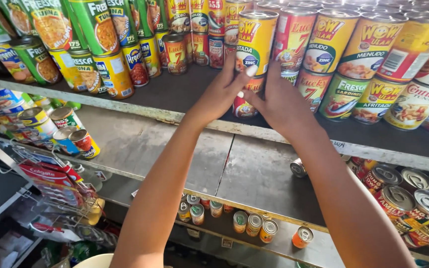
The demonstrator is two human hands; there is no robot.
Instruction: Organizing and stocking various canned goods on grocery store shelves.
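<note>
Both my arms reach up to the top shelf (125, 101) of a stepped wooden rack full of canned food. My left hand (223, 90) and my right hand (279, 101) meet at a red and yellow can (245, 105) standing on that shelf. Fingers of both hands wrap its sides. Directly above it stands a taller yellow can (255, 42), and my left fingertips touch its lower edge. Red and yellow cans (323, 39) are stacked to the right of it, green and yellow cans (95, 44) to the left.
The middle shelf (184, 149) holds cans at its left end (75, 134) and lying cans at the right (403, 193). A lower ledge carries small cans (254, 223). A wire rack with boxed goods (50, 178) hangs at the lower left.
</note>
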